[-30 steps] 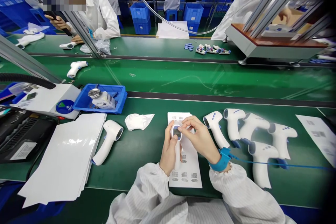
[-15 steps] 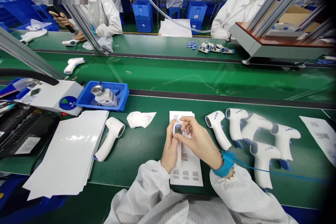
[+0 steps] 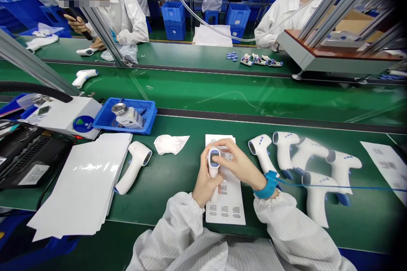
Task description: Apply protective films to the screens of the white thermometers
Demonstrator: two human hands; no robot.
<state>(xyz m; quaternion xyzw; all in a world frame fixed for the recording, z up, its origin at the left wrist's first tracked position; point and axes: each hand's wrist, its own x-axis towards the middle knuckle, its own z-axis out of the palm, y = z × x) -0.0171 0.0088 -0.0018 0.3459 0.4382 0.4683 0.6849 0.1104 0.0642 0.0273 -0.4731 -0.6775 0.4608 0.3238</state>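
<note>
While I work at a green bench [image 3: 178,190], a printed sheet [image 3: 224,217] lies before me, its blocks of dark text too fine to read. Far left of this sheet sits a black case [image 3: 52,159] with an illegible white label; beside it, a white box [image 3: 65,115] carries a round blue sticker [image 3: 83,124] with a green triangle. Nearer the sheet come plain white papers [image 3: 82,186], a bottle [image 3: 129,117] with unreadable print, and a lone infrared thermometer [image 3: 135,167]. Above the sheet, my left hand [image 3: 203,184] is clamped around the held infrared thermometer [image 3: 213,172], screen towards me. My right hand [image 3: 243,165] has its thumb at that screen, fingers curled over the top; how firmly, I cannot tell. I judge this unit to be mid-handling. Right of the sheet lie five infrared thermometers [image 3: 261,148]; whether they are finished or waiting, I cannot tell. Farthest right, another paper [image 3: 389,165] has blurred print. No brand is legible.
</note>
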